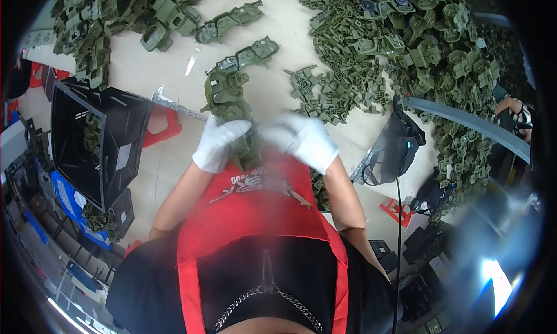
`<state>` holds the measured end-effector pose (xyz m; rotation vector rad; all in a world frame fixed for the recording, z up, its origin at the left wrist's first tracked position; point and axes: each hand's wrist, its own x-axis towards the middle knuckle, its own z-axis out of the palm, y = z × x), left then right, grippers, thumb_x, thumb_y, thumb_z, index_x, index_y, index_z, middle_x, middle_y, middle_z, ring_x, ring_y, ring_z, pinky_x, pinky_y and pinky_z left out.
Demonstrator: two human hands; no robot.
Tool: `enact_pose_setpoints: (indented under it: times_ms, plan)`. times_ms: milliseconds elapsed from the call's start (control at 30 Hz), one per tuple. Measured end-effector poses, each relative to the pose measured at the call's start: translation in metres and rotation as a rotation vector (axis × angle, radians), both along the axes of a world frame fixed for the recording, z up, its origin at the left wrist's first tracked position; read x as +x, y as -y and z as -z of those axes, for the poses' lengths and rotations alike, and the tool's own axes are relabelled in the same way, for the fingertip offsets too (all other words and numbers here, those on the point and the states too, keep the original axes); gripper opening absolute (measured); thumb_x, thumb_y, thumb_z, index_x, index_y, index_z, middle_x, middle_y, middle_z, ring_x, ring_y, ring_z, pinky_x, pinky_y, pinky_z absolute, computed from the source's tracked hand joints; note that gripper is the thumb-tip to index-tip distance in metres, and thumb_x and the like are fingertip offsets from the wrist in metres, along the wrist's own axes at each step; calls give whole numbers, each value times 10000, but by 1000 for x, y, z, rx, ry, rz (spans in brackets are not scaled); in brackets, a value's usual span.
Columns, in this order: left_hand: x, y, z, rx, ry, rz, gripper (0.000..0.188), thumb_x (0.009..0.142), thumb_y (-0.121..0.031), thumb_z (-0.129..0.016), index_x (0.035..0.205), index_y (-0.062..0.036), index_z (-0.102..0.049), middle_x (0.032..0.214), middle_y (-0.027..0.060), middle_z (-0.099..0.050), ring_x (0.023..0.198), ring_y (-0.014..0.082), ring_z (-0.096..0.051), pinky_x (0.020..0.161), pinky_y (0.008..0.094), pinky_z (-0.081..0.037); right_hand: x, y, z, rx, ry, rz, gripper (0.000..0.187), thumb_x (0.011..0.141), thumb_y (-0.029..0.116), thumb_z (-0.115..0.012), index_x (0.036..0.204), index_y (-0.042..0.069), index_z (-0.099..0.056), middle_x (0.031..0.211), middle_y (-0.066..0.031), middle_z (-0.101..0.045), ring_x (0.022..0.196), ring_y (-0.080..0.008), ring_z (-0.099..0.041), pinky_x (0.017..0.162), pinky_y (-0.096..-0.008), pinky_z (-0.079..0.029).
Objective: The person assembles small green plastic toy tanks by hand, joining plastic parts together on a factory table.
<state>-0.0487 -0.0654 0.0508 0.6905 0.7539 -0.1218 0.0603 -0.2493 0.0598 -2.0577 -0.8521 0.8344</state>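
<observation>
Both my hands wear white gloves. My left hand [221, 141] is closed round a long olive-green moulded plastic part [227, 93], whose near end hangs in front of my red apron [255, 189]. To the right of that part is my right hand [304, 141], its fingers smeared by motion; whether they hold anything does not show. Just beyond the held part, a similar green part [255, 54] lies on the pale table [275, 20]. Another long green part [229, 22] rests farther back.
Green plastic parts form a heap [125, 15] at the far left and a larger heap [406, 38] at the right. A black crate [125, 136] stands left of the table. On the right are a black bag [394, 148], a grey bar [464, 120] and another person's arm [509, 106].
</observation>
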Motion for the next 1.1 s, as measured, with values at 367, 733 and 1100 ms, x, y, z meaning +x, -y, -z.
enact_pose_setpoints:
  times_ms: [367, 733, 1100]
  plan:
    - [-25, -1, 24, 45, 300, -48, 478, 698, -42, -718, 1156, -40, -583, 994, 43, -655, 834, 141, -628, 737, 293, -526, -16, -89, -27, 150, 192, 402, 281, 804, 196, -706, 1021, 52, -601, 940, -146, -696, 806, -283, -695, 742, -345, -542]
    - [-37, -71, 8, 158, 174, -294, 492, 818, -138, -658, 1260, -23, -474, 1131, 93, -588, 950, 217, -626, 781, 387, -570, 112, -114, 117, -423, 706, -361, 566, 744, 349, -717, 1251, 138, -578, 1166, -126, -631, 1067, -333, -600, 923, -420, -465]
    - [-34, -63, 27, 91, 142, -155, 489, 793, -198, -688, 1208, -28, -493, 1031, 89, -604, 873, 191, -626, 759, 337, -560, 144, -88, 64, -384, 99, -478, 460, 756, 297, -724, 1131, 42, -645, 998, -181, -679, 927, -321, -641, 827, -393, -505]
